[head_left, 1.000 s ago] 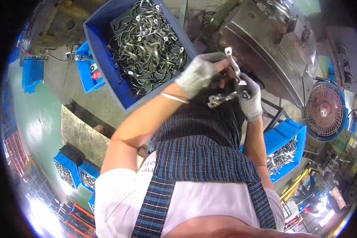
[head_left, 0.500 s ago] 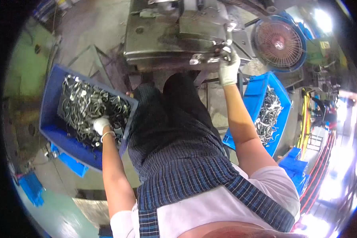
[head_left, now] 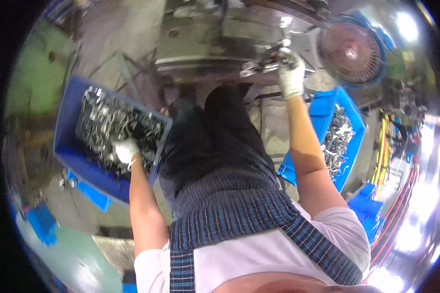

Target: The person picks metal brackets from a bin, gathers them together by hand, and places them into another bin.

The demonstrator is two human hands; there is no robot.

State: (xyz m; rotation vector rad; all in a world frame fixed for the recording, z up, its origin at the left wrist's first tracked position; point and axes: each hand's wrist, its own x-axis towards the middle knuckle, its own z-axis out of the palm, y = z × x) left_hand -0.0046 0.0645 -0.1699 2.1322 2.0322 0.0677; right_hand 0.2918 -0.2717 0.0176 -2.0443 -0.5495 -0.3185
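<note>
My left hand [head_left: 126, 150], in a white glove, is down in the dark blue bin [head_left: 66, 115] at the left. It touches a heap of small curved metal pieces [head_left: 105, 119]; its fingers are blurred against them, so their grip cannot be told. At the front right of the metal worktable, my right hand [head_left: 292, 75], also gloved, is closed around a bunch of shiny metal pieces [head_left: 269, 62]. Their ends stick out to the left and upward from the fingers. Their exact kind is too blurred to make out.
A metal worktable [head_left: 195, 44] stands before my knees. At the right, a light blue bin [head_left: 322, 105] holds more curved metal pieces [head_left: 338, 139]. Behind it stands a round fan [head_left: 351, 52]. Blue containers [head_left: 364, 207] are on the floor at the lower right.
The whole view has shifted slightly, with the scene moving a little to the right. My left hand stays at the heap, and my right hand keeps the metal pieces beside the worktable.
</note>
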